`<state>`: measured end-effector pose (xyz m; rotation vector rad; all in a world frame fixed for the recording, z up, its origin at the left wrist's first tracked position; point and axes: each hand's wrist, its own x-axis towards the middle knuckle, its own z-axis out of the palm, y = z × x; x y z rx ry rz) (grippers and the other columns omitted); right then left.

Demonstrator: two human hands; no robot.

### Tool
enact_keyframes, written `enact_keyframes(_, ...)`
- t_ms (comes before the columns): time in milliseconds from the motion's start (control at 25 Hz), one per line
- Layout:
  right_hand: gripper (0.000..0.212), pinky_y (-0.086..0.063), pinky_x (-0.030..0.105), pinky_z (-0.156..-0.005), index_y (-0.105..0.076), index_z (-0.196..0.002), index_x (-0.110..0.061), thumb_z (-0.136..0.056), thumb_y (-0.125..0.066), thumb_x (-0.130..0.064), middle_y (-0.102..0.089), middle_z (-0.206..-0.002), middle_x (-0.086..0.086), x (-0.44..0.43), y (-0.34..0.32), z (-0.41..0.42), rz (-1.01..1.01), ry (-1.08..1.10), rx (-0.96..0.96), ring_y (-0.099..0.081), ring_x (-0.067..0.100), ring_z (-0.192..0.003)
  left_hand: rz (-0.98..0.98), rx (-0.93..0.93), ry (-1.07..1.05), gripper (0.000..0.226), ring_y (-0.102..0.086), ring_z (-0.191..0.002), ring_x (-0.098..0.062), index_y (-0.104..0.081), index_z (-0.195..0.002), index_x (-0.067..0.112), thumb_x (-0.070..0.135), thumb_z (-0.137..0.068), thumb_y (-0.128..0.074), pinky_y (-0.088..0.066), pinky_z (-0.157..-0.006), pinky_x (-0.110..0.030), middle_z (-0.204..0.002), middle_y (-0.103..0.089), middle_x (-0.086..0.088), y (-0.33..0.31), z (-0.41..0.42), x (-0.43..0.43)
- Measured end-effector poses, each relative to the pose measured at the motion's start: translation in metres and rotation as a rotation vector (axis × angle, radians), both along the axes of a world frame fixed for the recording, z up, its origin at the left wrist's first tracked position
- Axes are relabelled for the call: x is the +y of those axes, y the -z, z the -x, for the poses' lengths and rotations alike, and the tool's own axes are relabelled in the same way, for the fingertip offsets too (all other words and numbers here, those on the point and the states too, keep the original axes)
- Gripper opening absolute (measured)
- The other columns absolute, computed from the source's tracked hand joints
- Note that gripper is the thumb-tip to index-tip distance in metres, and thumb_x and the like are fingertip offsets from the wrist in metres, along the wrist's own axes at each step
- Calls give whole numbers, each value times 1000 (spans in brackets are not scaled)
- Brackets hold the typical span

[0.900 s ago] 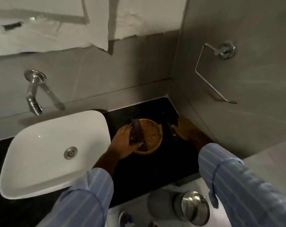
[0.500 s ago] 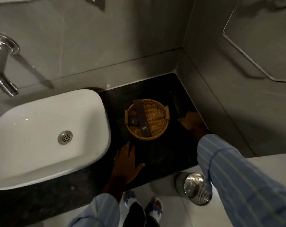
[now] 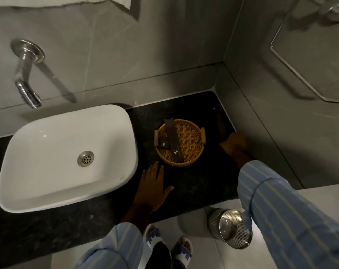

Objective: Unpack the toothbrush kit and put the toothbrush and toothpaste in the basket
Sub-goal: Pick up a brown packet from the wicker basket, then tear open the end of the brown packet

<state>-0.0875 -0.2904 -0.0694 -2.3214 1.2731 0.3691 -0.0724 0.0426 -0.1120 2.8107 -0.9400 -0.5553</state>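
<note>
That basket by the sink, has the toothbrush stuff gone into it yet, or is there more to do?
Two dark packages, a long box and a small box, lie in the wicker basket, both seemingly closed. The left hand rests flat and open on the counter. The right hand touches another long dark item beside the basket; its grip is unclear. No bare toothbrush or toothpaste shows, so unpacking seems left.

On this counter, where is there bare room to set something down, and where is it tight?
Bare counter lies between the basket and the front edge, bordered by the left hand and the right sleeve. More lies behind the basket toward the back wall. It is tight between sink and basket, and right of the basket, where the right hand rests on a dark item.
</note>
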Motion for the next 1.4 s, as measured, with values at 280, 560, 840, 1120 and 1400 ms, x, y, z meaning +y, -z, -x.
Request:
enact_keyframes(280, 40, -47, 32, -78, -65, -113, 5, -85, -71, -23, -66, -116, 21, 15, -92, 5, -6, -98, -107, -64, 37, -106, 242, -172, 63, 78, -24, -149, -32, -24, -155, 13, 54, -93, -48, -19, -124, -48, -164, -23, -14, -111, -54, -31)
enact_keyframes(560, 45, -54, 37, -83, -69, -110, -3, -75, -79, -30, -70, -108, 18, 29, -196, 11, 81, -224, -252, -67, 33, -100, 519, -174, -4, 75, -25, -149, -30, -30, -153, 6, 42, -94, -59, -19, -121, -35, -161, -30, -15, -252, -89, -71)
enact_keyframes(840, 36, -40, 22, -67, -75, -97, -10, -66, -85, -26, -75, -96, 12, 33, -283, 25, 203, -295, -448, -70, 28, -92, 1137, 463, -328, 52, -68, -104, -28, -59, -130, 3, 31, -88, -71, -56, -97, -48, -121, -68, -19, -364, -104, -95)
enact_keyframes(1120, 38, -44, 20, -70, -73, -95, -13, -59, -88, -16, -75, -95, 5, 35, -324, 34, 214, -335, -627, -68, 19, -83, 1164, 558, -241, 26, -77, -79, -23, -72, -105, -6, 13, -87, -72, -64, -74, -32, -104, -76, -24, -416, -110, -95)
enact_keyframes(1400, 33, -50, 28, -71, -71, -90, -13, -61, -87, -16, -72, -92, 4, 37, -340, 31, 294, -412, -636, -63, 20, -82, 1050, 453, -192, 16, -79, -78, -22, -75, -94, -2, 9, -82, -74, -63, -62, -25, -99, -75, -21, -439, -117, -90)
